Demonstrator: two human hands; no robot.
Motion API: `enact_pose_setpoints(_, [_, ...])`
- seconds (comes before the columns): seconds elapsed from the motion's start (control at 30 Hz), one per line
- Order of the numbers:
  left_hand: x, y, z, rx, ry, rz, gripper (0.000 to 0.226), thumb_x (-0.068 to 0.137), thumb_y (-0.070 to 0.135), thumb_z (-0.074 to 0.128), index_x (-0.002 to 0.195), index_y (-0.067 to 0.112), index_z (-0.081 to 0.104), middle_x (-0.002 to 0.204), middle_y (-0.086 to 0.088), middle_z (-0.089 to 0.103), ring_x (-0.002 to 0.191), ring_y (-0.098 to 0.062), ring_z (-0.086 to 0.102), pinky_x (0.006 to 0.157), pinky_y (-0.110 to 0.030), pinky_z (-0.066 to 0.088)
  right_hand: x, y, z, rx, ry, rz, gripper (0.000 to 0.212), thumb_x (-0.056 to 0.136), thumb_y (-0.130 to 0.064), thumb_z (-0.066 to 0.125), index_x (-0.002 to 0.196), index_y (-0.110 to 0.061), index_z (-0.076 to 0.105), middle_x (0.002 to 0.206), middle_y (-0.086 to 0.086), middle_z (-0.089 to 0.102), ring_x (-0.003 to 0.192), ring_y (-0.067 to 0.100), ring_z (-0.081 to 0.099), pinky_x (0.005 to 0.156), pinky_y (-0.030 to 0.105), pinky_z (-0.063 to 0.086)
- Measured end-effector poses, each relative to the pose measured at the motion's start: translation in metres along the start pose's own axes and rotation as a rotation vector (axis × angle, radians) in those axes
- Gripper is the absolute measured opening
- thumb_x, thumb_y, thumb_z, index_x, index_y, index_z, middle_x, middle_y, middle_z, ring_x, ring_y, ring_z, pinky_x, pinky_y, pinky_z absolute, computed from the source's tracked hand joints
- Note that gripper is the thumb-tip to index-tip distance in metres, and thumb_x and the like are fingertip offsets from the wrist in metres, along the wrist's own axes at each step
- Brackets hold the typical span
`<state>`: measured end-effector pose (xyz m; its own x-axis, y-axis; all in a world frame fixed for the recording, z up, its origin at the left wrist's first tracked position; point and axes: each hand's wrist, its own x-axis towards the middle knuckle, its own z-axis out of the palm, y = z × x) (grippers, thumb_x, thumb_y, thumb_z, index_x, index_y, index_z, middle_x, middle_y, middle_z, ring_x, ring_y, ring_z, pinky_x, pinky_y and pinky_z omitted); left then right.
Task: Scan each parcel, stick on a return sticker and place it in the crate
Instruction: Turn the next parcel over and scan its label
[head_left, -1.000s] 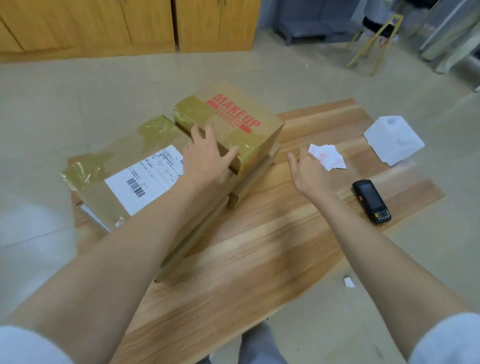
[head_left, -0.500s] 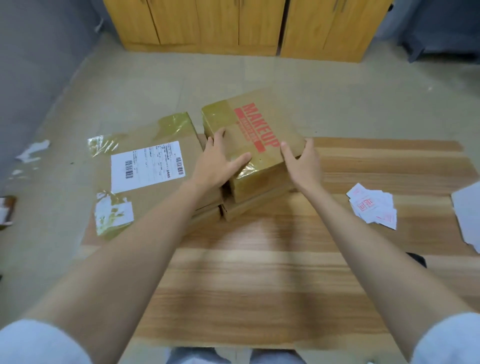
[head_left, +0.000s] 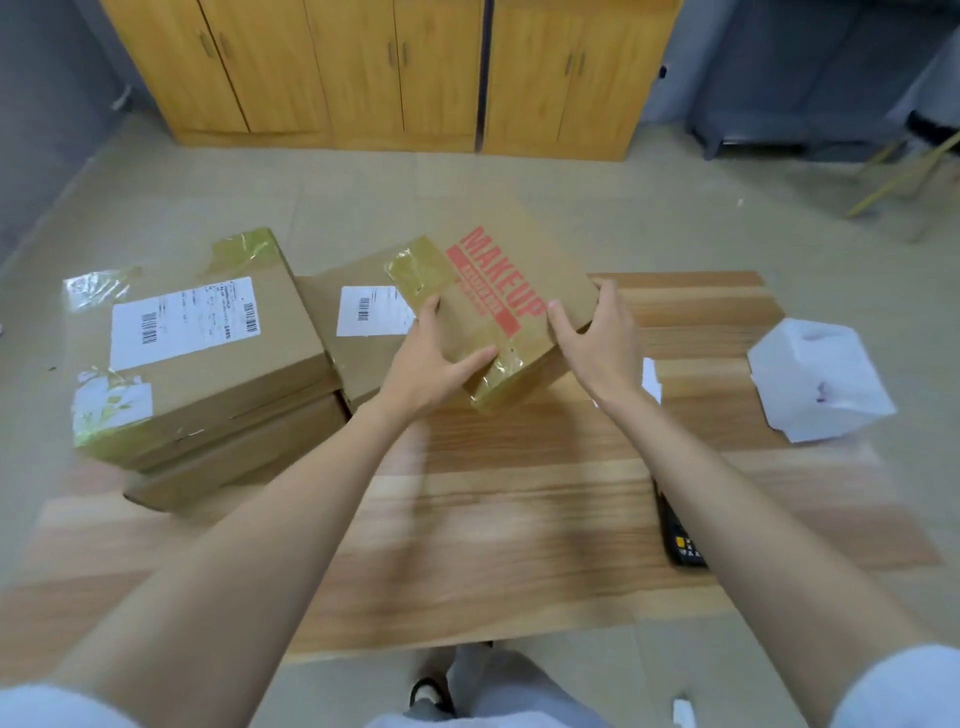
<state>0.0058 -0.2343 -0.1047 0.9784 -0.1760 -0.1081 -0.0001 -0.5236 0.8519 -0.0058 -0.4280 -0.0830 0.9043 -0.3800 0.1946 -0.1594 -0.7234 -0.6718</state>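
A brown parcel printed with red MAKEUP (head_left: 498, 291) is tilted up above the wooden table (head_left: 519, 519). My left hand (head_left: 434, 358) grips its near left corner, thumb across the taped edge. My right hand (head_left: 597, 338) holds its right side. Under where it lay, another parcel with a white barcode label (head_left: 358, 317) is uncovered. A larger labelled parcel (head_left: 192, 353) sits on a flat box at the left. The black scanner (head_left: 678, 540) lies on the table, partly hidden by my right forearm. White stickers (head_left: 652, 379) peek out beside my right wrist.
A crumpled white sheet (head_left: 821, 379) lies at the table's right end. Yellow wooden cabinets (head_left: 395, 73) line the far wall. Grey furniture and a yellow frame stand at the back right. A paper scrap lies on the floor near my feet.
Both hands have lifted the MAKEUP parcel off the stack and shifted it to the right, exposing the labelled parcel beneath. My view has swung, bringing the cabinets into sight.
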Motion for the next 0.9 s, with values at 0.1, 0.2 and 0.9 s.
enact_pose_setpoints(0.1, [-0.022,-0.005,0.017,-0.029,-0.038,0.016,0.108,0.067,0.053,0.075,0.147,0.025,0.009,0.146,-0.002,0.04,0.132,-0.019,0.041,0.109,-0.04,0.036,-0.033,0.015,-0.015,-0.022,0.0,-0.001,0.051,0.087,-0.045,0.056,0.125,-0.014,0.044,0.122,0.006,0.055,0.111,0.026,0.053,0.085,0.038,0.046])
enact_pose_setpoints(0.2, [-0.043,-0.007,0.036,-0.017,-0.062,0.014,0.113,0.066,0.043,0.08,0.149,0.021,0.006,0.15,-0.001,0.034,0.135,-0.019,0.037,0.11,-0.036,0.034,-0.067,0.032,-0.026,-0.045,0.023,0.014,0.054,0.086,-0.046,0.056,0.126,-0.013,0.041,0.122,0.005,0.052,0.111,0.023,0.051,0.081,0.035,0.046])
enact_pose_setpoints(0.9, [-0.079,-0.044,0.056,0.085,-0.232,-0.335,0.073,0.082,0.018,0.07,0.144,0.012,0.032,0.141,-0.015,0.041,0.127,-0.031,0.044,0.102,-0.036,0.039,-0.163,0.052,-0.022,-0.24,-0.041,-0.205,0.035,0.087,-0.048,0.045,0.102,-0.022,0.063,0.1,0.0,0.057,0.092,0.025,0.05,0.083,0.041,0.04])
